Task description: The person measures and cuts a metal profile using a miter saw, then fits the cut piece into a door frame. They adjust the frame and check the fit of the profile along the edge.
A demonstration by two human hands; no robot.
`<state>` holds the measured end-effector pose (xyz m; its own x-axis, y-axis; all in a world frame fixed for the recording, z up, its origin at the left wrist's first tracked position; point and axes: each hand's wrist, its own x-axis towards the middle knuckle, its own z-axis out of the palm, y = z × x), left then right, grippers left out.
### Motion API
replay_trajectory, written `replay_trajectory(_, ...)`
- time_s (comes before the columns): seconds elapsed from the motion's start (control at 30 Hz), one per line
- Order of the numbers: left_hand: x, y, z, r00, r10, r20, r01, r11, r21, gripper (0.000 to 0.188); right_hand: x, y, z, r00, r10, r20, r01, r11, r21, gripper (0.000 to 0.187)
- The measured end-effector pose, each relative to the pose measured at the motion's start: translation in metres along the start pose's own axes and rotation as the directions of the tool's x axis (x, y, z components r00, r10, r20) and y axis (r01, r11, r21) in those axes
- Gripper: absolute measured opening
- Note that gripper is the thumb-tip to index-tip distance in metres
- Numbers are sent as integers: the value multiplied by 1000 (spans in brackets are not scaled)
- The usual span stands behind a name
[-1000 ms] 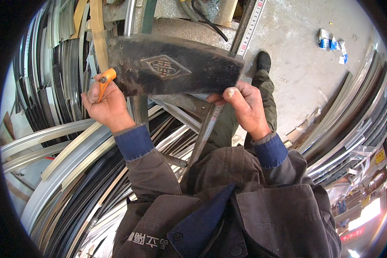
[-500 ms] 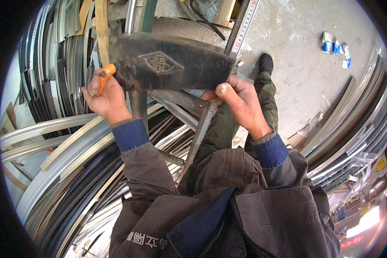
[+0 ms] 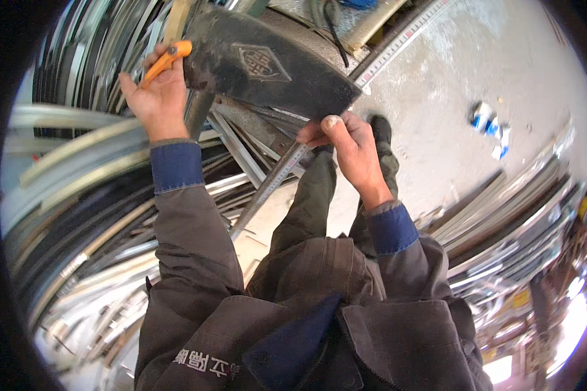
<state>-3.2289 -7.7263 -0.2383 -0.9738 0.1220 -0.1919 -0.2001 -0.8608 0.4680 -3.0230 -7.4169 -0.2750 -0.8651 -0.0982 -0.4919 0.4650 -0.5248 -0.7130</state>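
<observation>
A dark metal machine cover [image 3: 222,68] with a raised diamond-shaped emblem spans the space between my hands, above a steel frame. Across the fingers of my left hand [image 3: 160,94] lies an orange lever handle [image 3: 169,60], at the cover's left end. My fingers curl behind this handle, while the thumb stands away from it. At the cover's lower right corner, my right hand [image 3: 352,146] pinches the edge, thumb on top and fingers partly hidden underneath. A metal bar with a measuring scale [image 3: 284,168] passes beneath the cover and comes out beyond it at upper right [image 3: 404,44].
Long metal and plastic profiles [image 3: 78,254] are heaped at left, with more strips [image 3: 502,225] at right. A bench [image 3: 352,26] with a black cable stands beyond the cover. Crumpled blue-and-white packaging [image 3: 489,127] lies on the concrete floor [image 3: 430,130]. My legs are below my hands.
The view has turned and shifted. In it, the cover and my left hand sit higher, with the cover's right end tilted further down. Both hands keep their places on the cover and handle.
</observation>
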Motion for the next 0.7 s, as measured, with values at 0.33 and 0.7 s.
replay_trajectory(0.33, -79, -92, 1, 605, 740, -295, -120, 451, 884, 61, -60, 32, -124, 957, 284, -52, -284, 891, -353, 39)
replay_trajectory(0.7, -33, -77, -24, 706, 694, 144, 18, -220, 975, 56, -170, 145, -239, 958, 189, -217, -276, 394, -877, 28)
